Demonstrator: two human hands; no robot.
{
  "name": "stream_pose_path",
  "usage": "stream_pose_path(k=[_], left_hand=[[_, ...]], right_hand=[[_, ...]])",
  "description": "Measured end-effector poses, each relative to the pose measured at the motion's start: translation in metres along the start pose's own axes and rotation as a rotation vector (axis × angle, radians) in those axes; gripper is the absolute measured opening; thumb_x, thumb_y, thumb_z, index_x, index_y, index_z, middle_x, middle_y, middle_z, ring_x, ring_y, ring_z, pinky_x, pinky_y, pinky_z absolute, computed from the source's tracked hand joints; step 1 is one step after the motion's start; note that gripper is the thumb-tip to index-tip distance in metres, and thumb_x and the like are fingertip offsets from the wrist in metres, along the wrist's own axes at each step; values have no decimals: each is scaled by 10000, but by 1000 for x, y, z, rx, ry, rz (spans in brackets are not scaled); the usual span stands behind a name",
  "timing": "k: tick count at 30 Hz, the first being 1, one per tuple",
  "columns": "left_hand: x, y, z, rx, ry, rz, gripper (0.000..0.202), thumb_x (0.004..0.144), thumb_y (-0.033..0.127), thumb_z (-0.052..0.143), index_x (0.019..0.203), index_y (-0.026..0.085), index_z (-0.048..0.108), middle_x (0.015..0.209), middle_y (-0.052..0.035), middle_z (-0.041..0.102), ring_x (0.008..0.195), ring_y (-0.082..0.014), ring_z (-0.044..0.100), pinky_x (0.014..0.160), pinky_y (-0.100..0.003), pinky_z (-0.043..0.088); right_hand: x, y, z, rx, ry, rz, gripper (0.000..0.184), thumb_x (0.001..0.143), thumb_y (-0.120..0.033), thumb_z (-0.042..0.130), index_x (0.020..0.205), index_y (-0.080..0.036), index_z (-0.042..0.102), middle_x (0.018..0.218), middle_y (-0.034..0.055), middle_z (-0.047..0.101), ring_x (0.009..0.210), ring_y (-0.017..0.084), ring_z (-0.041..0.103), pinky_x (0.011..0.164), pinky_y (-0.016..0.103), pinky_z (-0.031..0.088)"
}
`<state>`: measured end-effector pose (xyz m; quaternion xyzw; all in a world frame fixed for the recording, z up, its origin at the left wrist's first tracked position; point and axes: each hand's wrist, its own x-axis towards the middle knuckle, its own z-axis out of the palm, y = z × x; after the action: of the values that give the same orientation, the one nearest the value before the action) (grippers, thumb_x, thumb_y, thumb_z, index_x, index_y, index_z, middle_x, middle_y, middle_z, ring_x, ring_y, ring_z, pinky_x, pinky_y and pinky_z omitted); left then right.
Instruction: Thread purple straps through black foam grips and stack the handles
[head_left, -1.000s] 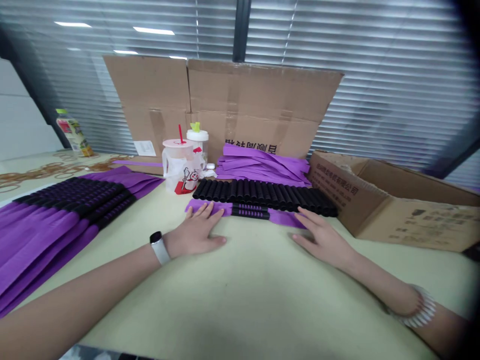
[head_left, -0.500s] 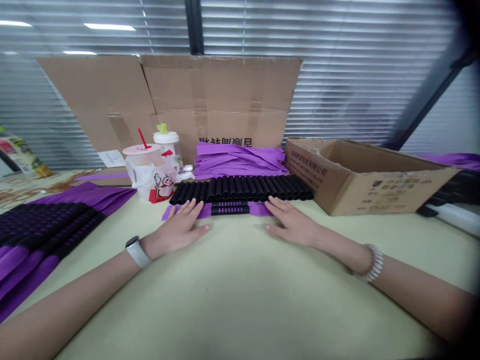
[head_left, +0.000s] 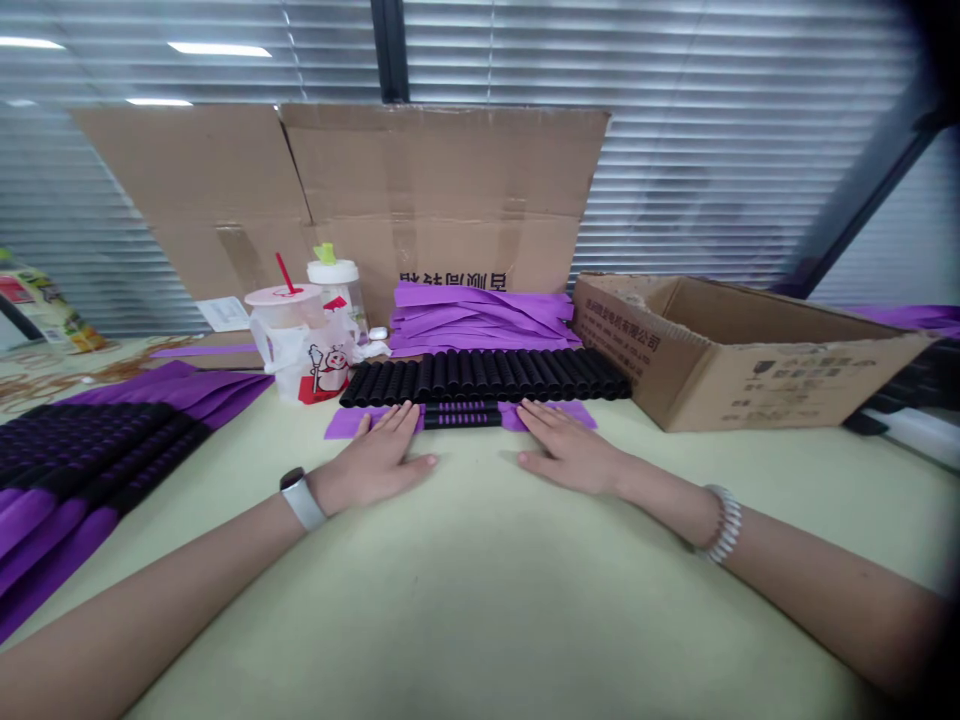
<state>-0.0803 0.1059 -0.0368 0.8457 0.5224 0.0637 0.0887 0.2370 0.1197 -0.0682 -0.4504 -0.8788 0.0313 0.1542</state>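
Observation:
A purple fabric strip (head_left: 579,414) lies flat across the table, with two black ribbed tubes (head_left: 462,421) at its middle and purple showing through their slots. My left hand (head_left: 375,465) rests palm down on the strip's left part, fingers stretched out. On the right part lies my right hand (head_left: 574,455), also flat with its fingers extended. Neither hand is closed on anything. Just behind the strip is a row of several black tubes (head_left: 487,375) laid side by side. Beyond that row sits a pile of loose purple strips (head_left: 480,320).
An open cardboard box (head_left: 787,385) stands at the right. Purple strips with black tubes (head_left: 97,450) are stacked at the left. A bagged drink cup (head_left: 292,345) and a clear bottle (head_left: 345,290) stand behind, before an upright cardboard sheet (head_left: 450,180).
Both hands have slid inward along the purple strip, closer to the black tubes at its middle. The strip's right end now shows beyond my right hand.

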Motion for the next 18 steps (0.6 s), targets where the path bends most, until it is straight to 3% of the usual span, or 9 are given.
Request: stream_pose_path(k=[3,6,9,13,18], left_hand=[[7,-4,1,-52,165,43,664,899,474,388,1414,56,394,1484,-212,365,1383,-347,338,1125,-559,267],[16,-6,-3,-76,272,72,502,902,384,400,1308,115,519,1387,-153,524,1279,-278,495,1083,-437,390],[23,-6,-8,-95,347,67,390,869,369,474,1164,152,609,1185,-110,663,1087,-258,624,970,-403,485],[28,-7,-7,-105,403,60,262,833,367,539,980,179,649,993,-83,695,923,-247,649,845,-401,519],[29,-8,-1,-120,391,104,249,811,387,592,955,192,646,1009,-70,685,938,-235,640,844,-372,511]], right_hand=[[6,-2,-4,16,136,-32,599,908,-435,546,1371,-59,491,1420,215,414,1307,343,416,1072,534,387],[15,-7,-9,34,239,-69,389,893,-271,570,1246,-112,608,1306,166,555,1206,298,532,1032,488,450],[27,-11,-10,46,268,-116,259,868,-202,608,1114,-159,676,1163,106,646,1093,252,603,988,432,494],[37,-16,-4,63,295,-151,213,839,-184,661,1050,-186,688,1084,75,664,1024,223,623,943,394,519],[41,-15,3,57,312,-143,187,833,-153,665,1018,-167,692,1063,87,664,1007,232,620,939,404,511]])
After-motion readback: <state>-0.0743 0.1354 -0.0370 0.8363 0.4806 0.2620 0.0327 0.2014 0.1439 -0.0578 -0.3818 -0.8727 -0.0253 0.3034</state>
